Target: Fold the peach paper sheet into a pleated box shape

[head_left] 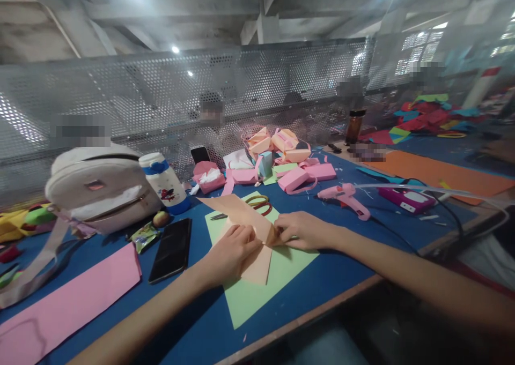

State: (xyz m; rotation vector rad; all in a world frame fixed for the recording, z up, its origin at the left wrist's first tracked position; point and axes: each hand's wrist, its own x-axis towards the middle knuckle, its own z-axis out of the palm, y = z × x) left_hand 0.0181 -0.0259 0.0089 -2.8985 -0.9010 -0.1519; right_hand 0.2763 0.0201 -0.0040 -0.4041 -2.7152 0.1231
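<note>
A folded peach paper (257,266) lies over a light green sheet (245,306) on the blue table. My left hand (234,252) presses on the peach paper with its fingers curled together. At the paper's right end, my right hand (300,231) pinches the folded edge between thumb and fingers. One flap of the paper points up to the left. Scissors (263,204) with brown handles lie just behind the paper, their blades on the green sheet.
A black phone (171,250), a pink sheet (80,300), a backpack (104,188) and a bottle (164,185) stand or lie left. Pink paper boxes (295,180) are behind; a pink glue gun (346,198), its cord and orange sheets (442,174) are right.
</note>
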